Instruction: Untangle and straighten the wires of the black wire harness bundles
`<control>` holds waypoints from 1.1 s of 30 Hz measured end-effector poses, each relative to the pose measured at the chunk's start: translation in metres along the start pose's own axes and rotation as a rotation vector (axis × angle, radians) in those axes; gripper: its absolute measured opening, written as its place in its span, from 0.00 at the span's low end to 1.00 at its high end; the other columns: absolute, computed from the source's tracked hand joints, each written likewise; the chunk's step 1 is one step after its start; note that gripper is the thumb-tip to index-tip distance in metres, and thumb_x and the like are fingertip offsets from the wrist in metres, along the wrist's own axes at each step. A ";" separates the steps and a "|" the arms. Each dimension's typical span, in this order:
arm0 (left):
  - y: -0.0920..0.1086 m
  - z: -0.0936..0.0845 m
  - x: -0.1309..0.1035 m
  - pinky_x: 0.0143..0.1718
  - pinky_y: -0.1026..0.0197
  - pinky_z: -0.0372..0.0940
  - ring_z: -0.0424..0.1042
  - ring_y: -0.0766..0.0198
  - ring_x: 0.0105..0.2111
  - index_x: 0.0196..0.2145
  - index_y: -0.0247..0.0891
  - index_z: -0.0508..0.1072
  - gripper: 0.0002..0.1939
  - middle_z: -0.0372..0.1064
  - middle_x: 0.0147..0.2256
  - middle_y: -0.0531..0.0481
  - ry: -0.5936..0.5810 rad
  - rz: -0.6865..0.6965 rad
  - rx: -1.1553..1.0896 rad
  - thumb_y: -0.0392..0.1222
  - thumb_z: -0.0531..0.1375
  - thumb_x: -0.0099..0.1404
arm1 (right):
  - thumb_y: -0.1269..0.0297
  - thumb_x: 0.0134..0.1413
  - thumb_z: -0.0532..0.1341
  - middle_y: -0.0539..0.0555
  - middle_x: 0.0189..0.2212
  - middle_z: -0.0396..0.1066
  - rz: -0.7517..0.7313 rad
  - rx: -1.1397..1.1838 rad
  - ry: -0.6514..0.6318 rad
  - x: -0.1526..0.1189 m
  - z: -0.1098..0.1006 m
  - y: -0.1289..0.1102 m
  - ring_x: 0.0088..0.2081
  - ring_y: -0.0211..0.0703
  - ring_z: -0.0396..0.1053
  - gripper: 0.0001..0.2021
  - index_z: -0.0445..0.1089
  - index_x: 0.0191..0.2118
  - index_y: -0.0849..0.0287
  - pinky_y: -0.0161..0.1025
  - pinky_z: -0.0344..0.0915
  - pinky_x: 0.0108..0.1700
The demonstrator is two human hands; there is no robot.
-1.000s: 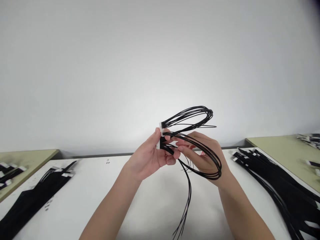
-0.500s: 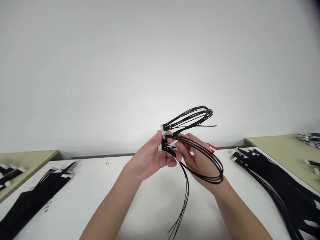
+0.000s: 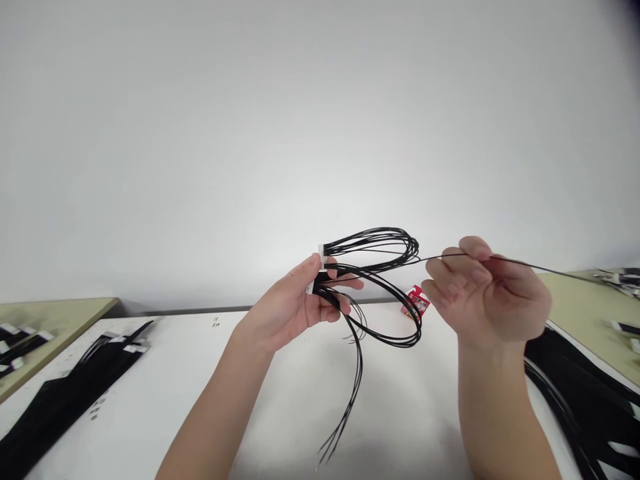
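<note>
My left hand (image 3: 295, 300) is closed around a wire harness (image 3: 373, 267), its thumb against a white connector (image 3: 321, 257). Black wires run from the connectors in looped bundles to the right, and several loose ends hang below toward the white table. My right hand (image 3: 493, 287) is raised on the right, thumb and forefinger pinching a single thin black wire (image 3: 545, 268). That wire stretches from the loops past the fingers to the right. The other fingers of this hand are curled.
A white table (image 3: 190, 387) lies below, against a pale wall. Black cable bundles with white connectors (image 3: 75, 393) lie at the left, more black cables (image 3: 575, 393) at the right. A small red packet (image 3: 415, 301) rests at the back. Beige surfaces (image 3: 100, 312) flank both sides.
My right hand has moved right, away from the harness, drawing one thin wire out straight. My left hand has shifted slightly left with the harness. The red packet now shows more fully.
</note>
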State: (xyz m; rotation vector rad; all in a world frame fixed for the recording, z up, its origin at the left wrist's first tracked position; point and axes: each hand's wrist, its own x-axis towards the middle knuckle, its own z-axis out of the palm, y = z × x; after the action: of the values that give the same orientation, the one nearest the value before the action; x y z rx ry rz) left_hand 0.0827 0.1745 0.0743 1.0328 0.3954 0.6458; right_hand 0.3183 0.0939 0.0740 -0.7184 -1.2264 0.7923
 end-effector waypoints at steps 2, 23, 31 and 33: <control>-0.001 0.002 0.001 0.30 0.62 0.62 0.72 0.61 0.29 0.36 0.38 0.66 0.15 0.69 0.33 0.47 0.025 -0.019 0.003 0.55 0.55 0.66 | 0.55 0.57 0.54 0.48 0.20 0.46 -0.118 0.000 0.047 0.001 0.004 0.004 0.21 0.40 0.55 0.08 0.62 0.31 0.50 0.36 0.55 0.20; -0.002 0.007 0.002 0.28 0.63 0.59 0.69 0.64 0.30 0.34 0.37 0.65 0.16 0.60 0.31 0.51 0.042 0.005 0.201 0.55 0.54 0.66 | 0.77 0.50 0.64 0.47 0.19 0.62 -0.528 -0.797 0.071 -0.010 0.036 0.008 0.21 0.32 0.55 0.08 0.75 0.32 0.55 0.35 0.54 0.22; -0.003 0.011 0.001 0.28 0.63 0.59 0.69 0.64 0.31 0.33 0.37 0.64 0.17 0.60 0.31 0.51 0.024 -0.016 0.233 0.55 0.53 0.67 | 0.76 0.51 0.63 0.48 0.20 0.65 -0.553 -0.870 0.068 -0.007 0.037 0.010 0.22 0.32 0.58 0.08 0.74 0.33 0.56 0.34 0.56 0.21; -0.003 0.011 0.001 0.28 0.63 0.59 0.69 0.64 0.31 0.33 0.38 0.64 0.17 0.60 0.31 0.51 0.023 -0.015 0.233 0.55 0.53 0.67 | 0.76 0.51 0.63 0.48 0.20 0.65 -0.548 -0.882 0.069 -0.008 0.037 0.010 0.21 0.32 0.59 0.07 0.74 0.32 0.56 0.34 0.56 0.21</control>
State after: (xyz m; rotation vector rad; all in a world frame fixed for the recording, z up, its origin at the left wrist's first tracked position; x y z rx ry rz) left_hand 0.0911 0.1667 0.0763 1.2431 0.5060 0.6082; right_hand 0.2791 0.0952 0.0689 -1.0226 -1.6087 -0.2673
